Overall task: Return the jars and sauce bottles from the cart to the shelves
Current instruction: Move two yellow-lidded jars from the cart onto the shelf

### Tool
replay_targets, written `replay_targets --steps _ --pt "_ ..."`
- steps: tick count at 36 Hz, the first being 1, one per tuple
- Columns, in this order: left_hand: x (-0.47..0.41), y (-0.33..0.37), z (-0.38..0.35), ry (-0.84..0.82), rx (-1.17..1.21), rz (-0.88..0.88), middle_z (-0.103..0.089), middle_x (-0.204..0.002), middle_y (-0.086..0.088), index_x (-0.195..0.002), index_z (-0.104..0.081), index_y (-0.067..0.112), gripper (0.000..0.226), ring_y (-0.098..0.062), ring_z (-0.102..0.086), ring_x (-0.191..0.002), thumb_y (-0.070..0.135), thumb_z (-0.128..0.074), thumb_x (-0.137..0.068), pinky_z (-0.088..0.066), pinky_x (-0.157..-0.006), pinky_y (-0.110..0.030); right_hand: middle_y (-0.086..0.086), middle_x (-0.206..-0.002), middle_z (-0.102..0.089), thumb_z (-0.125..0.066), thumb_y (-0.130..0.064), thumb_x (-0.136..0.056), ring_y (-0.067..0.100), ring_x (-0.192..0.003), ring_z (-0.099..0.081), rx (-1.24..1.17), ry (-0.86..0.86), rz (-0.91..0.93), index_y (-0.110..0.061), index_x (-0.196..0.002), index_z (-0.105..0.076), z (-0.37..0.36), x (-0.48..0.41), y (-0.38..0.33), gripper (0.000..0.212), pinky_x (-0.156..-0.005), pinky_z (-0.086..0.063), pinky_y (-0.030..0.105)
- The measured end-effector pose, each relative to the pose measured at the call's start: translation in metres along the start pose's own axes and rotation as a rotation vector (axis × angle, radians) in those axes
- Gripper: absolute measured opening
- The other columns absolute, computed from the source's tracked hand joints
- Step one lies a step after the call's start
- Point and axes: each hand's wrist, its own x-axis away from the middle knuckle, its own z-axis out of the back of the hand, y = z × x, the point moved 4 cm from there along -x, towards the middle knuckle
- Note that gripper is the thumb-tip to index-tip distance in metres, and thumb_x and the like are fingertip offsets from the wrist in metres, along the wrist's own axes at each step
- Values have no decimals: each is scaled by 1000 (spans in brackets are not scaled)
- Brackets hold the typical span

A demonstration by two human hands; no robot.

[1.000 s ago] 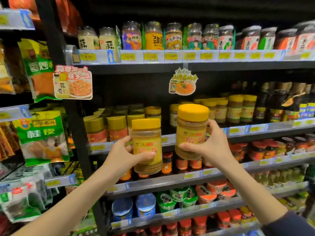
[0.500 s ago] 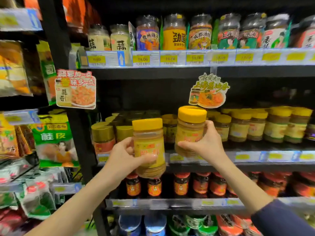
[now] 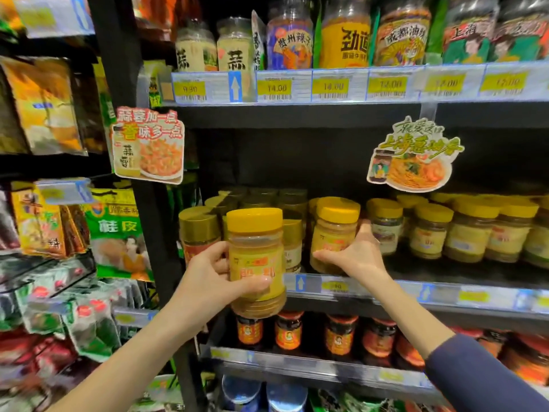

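Jar [image 3: 256, 260] within left fingers [image 3: 219, 264] (upright)

Jar in left hand [image 3: 208, 281]: yellow lid, amber-yellow contents, yellow label with red characters [image 3: 256, 263]. Jar in right hand [image 3: 358, 257]: same colours [image 3: 334, 233]. Left of it: gold-lidded jars [image 3: 198, 230]. Below it: red-orange labelled dark jars [image 3: 287, 330]. Shelf frame [image 3: 297, 115] black; price tags [image 3: 276, 87] yellow. Right sleeve [image 3: 481, 379] navy.
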Motion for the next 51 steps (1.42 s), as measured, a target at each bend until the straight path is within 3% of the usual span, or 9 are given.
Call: replay_targets --steps 7,13,21,31,35,37,41,44,51 --pt "-5 -6 3 32 -18 24 -74 -97 5 -116 -57 21 77 -8 -70 -89 34 -83 -45 -57 -80 -32 11 -120 -55 -89 -37 -52 30 -112 -55 52 -81 0 -10 -128 -32 -11 -7 6 100 -89 -49 41" --pt "-11 -5 -7 27 26 20 -74 -96 5 -117 -57 20 78 -7 -70 -89 33 -82 -44 -57 -73 -23 10 -114 -57 -91 -33 -50 29 -109 -57 42 -119 6 -12 -120 -34 -13 -10 11 93 -87 -51 41" --pt "-9 -9 -9 -1 4 9 -74 -99 4 -117 -56 22 83 -11 -71 -91 37 -84 -41 -56 -82 -33 12 -114 -57 -92 -30 -48 30 -110 -56 48 -110 23 -11 -116 -35 -14 -10 11 90 -86 -49 40" --pt "-10 -10 -25 -47 -8 8 -74 -101 2 -118 -55 21 77 -11 -70 -92 32 -84 -47 -56 -84 -35 14 -130 -51 -88 -49 -44 35 -121 -50 130 -139 -38 -14 -138 -21 -24 -12 14 121 -96 -47 52" --pt "-13 -6 -35 -62 12 -4 -74 -98 5 -117 -55 21 79 -10 -71 -90 36 -84 -44 -56 -81 -31 0 -126 -49 -87 -43 -53 20 -119 -48 -64 -211 -56 -13 -136 -29 -11 -11 11 105 -95 -44 35" --pt "-14 -3 -41 -75 21 -10 -74 -98 7 -116 -55 22 78 -8 -70 -90 34 -83 -45 -57 -79 -27 -5 -120 -48 -86 -40 -56 15 -117 -47 -177 -204 -9 -17 -134 -33 6 -8 4 98 -91 -42 30" --pt "-22 3 -58 -107 13 -27 -73 -103 6 -122 -53 22 84 -6 -69 -94 37 -84 -45 -57 -82 -28 -4 -129 -51 -79 -53 -37 17 -118 -52 -337 -344 86 -28 -126 -41 34 3 -11 100 -93 -47 32" --pt "-27 8 -77 -137 24 -49 -72 -105 5 -122 -52 22 84 -7 -68 -96 38 -84 -47 -56 -85 -33 -7 -127 -52 -77 -54 -36 11 -116 -53 -326 -365 197 -32 -121 -46 52 9 -23 93 -92 -48 29" --pt "-32 19 -119 -220 51 -84 -72 -104 6 -122 -53 24 71 -7 -69 -94 20 -86 -60 -57 -83 -28 -11 -119 -58 -79 -52 -47 5 -108 -59 -107 -418 400 -26 -129 -45 72 17 -33 92 -89 -54 29"
